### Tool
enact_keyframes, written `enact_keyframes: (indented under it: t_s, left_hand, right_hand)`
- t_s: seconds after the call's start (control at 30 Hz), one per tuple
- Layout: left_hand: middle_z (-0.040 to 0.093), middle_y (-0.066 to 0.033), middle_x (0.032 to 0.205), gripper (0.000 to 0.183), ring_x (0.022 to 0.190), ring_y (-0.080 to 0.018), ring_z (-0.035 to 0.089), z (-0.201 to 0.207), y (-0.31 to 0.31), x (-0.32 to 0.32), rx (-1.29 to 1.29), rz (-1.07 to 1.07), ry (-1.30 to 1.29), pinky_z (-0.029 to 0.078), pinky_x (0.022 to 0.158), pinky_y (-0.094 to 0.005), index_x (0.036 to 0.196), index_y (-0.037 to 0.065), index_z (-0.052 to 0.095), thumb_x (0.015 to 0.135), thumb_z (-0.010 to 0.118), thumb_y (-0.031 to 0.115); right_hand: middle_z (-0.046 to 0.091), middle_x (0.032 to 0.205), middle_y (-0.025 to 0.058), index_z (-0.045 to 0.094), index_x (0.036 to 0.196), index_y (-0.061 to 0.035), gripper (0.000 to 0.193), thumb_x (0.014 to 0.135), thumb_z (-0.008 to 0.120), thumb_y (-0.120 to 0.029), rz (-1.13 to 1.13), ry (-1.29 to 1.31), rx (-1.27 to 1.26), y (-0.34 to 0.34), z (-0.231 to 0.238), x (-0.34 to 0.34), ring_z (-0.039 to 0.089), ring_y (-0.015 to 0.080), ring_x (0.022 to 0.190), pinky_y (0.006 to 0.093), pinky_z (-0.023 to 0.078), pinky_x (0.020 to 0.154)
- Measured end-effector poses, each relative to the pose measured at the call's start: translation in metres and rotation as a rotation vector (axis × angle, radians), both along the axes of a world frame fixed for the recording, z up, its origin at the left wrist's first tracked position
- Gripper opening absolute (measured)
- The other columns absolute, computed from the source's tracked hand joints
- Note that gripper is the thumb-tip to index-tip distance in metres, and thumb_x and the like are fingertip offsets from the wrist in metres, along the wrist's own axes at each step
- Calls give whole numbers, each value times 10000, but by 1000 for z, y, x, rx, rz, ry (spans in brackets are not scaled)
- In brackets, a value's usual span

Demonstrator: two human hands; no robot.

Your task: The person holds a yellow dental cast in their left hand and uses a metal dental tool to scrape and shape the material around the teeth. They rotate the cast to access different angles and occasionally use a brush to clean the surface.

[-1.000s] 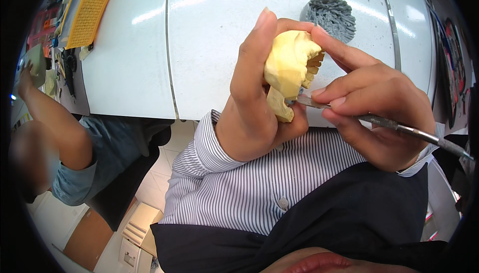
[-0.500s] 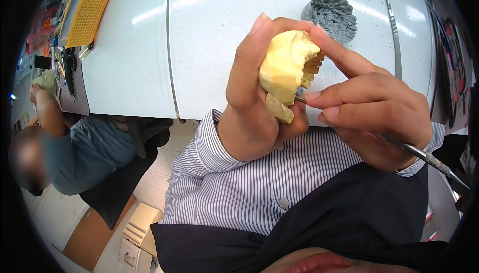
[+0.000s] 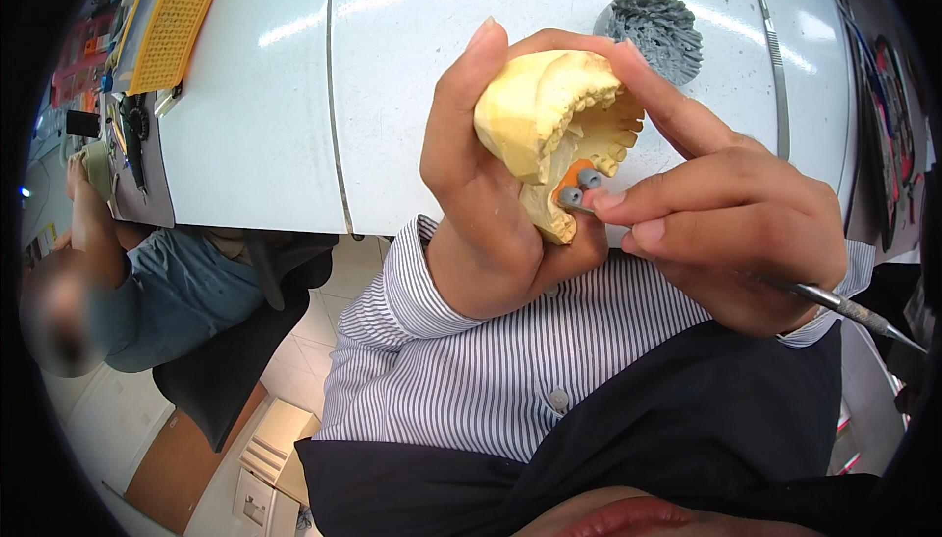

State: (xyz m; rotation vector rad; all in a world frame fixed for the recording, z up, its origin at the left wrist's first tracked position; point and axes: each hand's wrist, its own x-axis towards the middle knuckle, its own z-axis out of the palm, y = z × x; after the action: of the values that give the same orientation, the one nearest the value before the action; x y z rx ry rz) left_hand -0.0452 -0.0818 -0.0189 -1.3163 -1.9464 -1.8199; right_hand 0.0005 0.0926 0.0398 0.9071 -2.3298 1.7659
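Left hand point(image 3: 481, 193): fingers curled round yellow plaster dental model point(image 3: 520, 110). Right hand point(image 3: 751, 223): fingers pinching metal dental instrument point(image 3: 852, 310) near grey cylinders point(image 3: 589, 179).

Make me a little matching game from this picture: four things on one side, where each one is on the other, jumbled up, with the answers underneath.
Things
1. Teeth model
2. Pencil-like tool
3. Rough lump
4. Two little tubes

Places
A. On the white table, beyond the hands
B. On an orange patch inside a larger thing
C. Gripped by the left hand
D. Held in the right hand

Pairs: 1-C, 2-D, 3-A, 4-B
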Motion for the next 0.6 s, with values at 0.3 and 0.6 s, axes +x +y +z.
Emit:
enact_keyframes:
  t_s: [0.3, 0.6]
  left_hand:
    - [323, -270, 1274, 848, 1201, -354, 383, 1, -2, 0, 72, -129, -182, 346, 1000, -406, 1355, -20, 26, 737, 596, 93]
    - [329, -267, 1275, 815, 1209, -354, 374, 4, -5, -1, 49, -146, -241, 343, 1005, -406, 1357, -14, 23, 689, 488, 11]
  right_hand:
    - [613, 919, 173, 512, 866, 1, 153, 765, 607, 65, -18, -21, -34, -1, 1, 1, 418, 494, 1122, 560, 344, 967]
    - [615, 915, 164, 516, 875, -8, 165, 761, 619, 51, -4, -43, -33, -2, 1, -1, 392, 492, 1147, 566, 334, 975]
